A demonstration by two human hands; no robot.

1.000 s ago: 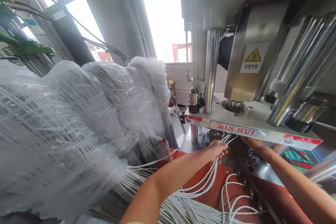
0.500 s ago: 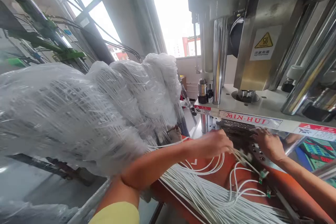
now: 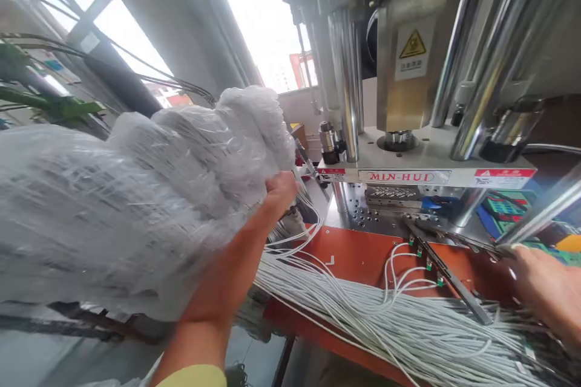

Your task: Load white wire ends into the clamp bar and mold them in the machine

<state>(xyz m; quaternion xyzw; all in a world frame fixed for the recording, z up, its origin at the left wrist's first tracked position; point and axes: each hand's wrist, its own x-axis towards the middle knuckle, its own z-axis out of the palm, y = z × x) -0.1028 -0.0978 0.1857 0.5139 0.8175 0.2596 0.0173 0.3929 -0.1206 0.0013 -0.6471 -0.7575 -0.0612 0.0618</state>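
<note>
My left hand is a closed fist beside the plastic-wrapped cable bundles. White cables hang from it in a loop down to the orange board. At the right, my blurred right hand closes around the near end of a dark, narrow metal bar. That bar's far end meets another slim metal strip, which slants across the board. Several small green-ended connectors on white cable ends line the strip's left edge. A thick spread of white cables lies below them.
The press, marked MIN-HUI, stands ahead with chrome columns and a hot-surface label. Beneath its plate, a metal mould block rests on the steel bed. The orange board juts toward me. Green trays are at the right.
My left hand has moved left from the press to the bundles, with cables in it. My right hand has drawn back toward the right. The view has shifted, showing the mould block and bed.
</note>
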